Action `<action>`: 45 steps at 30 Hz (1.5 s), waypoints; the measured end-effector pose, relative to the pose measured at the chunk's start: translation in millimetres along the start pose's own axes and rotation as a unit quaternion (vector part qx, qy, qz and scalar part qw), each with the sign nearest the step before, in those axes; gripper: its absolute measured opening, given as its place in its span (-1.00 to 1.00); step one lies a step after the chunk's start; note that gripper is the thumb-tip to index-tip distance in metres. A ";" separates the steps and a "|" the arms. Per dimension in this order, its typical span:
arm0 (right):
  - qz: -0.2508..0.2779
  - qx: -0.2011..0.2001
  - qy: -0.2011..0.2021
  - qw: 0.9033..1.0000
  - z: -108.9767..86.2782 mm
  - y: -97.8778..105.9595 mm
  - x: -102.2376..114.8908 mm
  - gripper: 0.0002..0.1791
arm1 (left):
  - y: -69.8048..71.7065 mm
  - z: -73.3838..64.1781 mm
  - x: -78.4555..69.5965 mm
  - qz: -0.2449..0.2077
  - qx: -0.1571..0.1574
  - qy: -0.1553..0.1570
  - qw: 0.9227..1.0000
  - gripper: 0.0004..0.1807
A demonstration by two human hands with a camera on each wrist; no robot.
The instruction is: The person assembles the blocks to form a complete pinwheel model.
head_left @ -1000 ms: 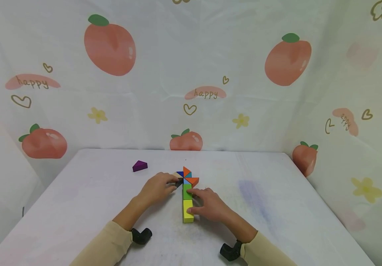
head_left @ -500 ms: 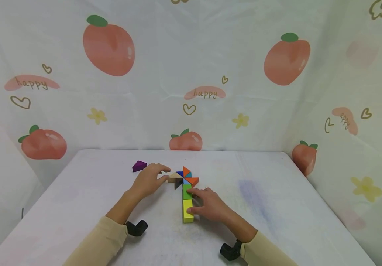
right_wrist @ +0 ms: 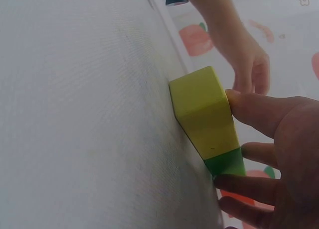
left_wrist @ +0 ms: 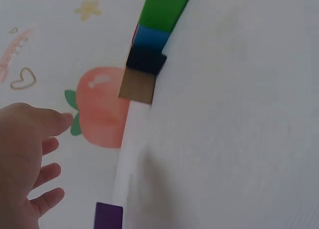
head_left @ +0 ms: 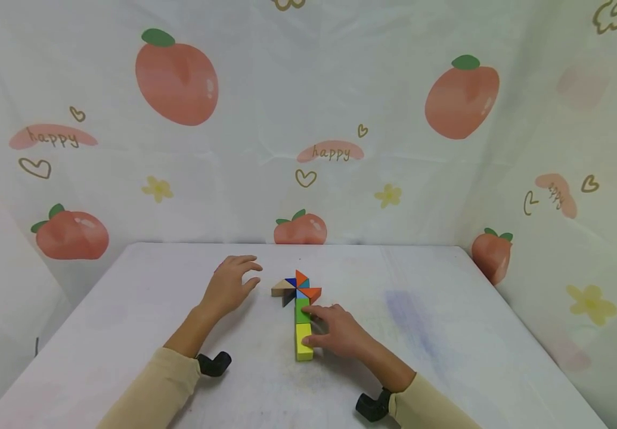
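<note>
My left hand (head_left: pixel 228 286) hovers over the table with its fingers apart, holding nothing. Below it, in the left wrist view, a purple block (left_wrist: pixel 108 216) shows at the bottom edge; the hand hides nearly all of it in the head view. My right hand (head_left: pixel 337 330) rests its thumb on a yellow block (head_left: pixel 304 351) and a fingertip on a green block (head_left: pixel 301 311). These two lie end to end. At their far end is a pinwheel of small triangular blocks: tan (head_left: pixel 280 291), black (head_left: pixel 289 297), dark blue, orange (head_left: pixel 300 276), teal, another orange (head_left: pixel 312 292) and light blue.
The white table (head_left: pixel 421 369) reaches back to a cloth backdrop (head_left: pixel 254 119) printed with peaches and flowers. Black wrist pieces (head_left: pixel 215 364) sit at both cuffs. A bluish smudge (head_left: pixel 407 322) marks the tabletop to the right.
My left hand has let go of the black and tan triangles and moved left and away, over the purple block. The right hand and the arranged blocks have stayed put.
</note>
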State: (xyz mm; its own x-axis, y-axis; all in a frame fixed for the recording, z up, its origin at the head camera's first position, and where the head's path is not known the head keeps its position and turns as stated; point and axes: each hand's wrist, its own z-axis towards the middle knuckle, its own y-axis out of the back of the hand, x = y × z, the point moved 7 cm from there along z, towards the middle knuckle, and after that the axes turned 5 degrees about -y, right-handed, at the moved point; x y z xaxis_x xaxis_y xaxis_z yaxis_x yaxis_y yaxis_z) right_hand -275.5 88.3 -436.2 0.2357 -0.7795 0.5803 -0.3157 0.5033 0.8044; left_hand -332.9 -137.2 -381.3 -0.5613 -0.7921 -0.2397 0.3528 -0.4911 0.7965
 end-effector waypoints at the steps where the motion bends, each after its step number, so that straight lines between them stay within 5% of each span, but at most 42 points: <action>1: 0.000 0.000 -0.002 1.000 -0.2 0.0 -0.1 -0.28 | -0.4 -0.6 3.5 0.005 0.002 0.004 1.000 -0.76; 7: -0.003 0.001 -0.008 1.000 -0.4 -0.7 -0.9 -0.27 | -0.9 -4.3 24.8 0.006 0.024 0.039 0.999 -0.71; 14: 0.001 -0.002 -0.006 1.000 -1.9 -0.9 -1.8 -0.28 | -5.1 -8.4 51.0 -0.044 0.042 0.113 0.992 -0.67; 36: -0.001 -0.004 0.014 1.000 -3.1 -0.3 0.2 -0.28 | -6.4 -24.3 86.9 -0.036 0.039 0.161 0.986 -0.55; 45: -0.007 -0.002 0.006 1.000 -1.5 -0.4 0.1 -0.29 | -4.0 -23.8 89.3 -0.039 0.054 0.181 0.981 -0.55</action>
State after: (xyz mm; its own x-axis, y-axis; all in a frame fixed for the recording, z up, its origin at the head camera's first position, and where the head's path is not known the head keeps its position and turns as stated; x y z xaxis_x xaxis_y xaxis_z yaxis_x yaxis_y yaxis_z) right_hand -274.0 88.6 -436.2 0.2519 -0.7817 0.5705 -0.3087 0.4938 0.8129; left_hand -366.6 -214.6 -419.0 -0.2742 -0.8407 -0.4670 0.2266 -0.5284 0.8182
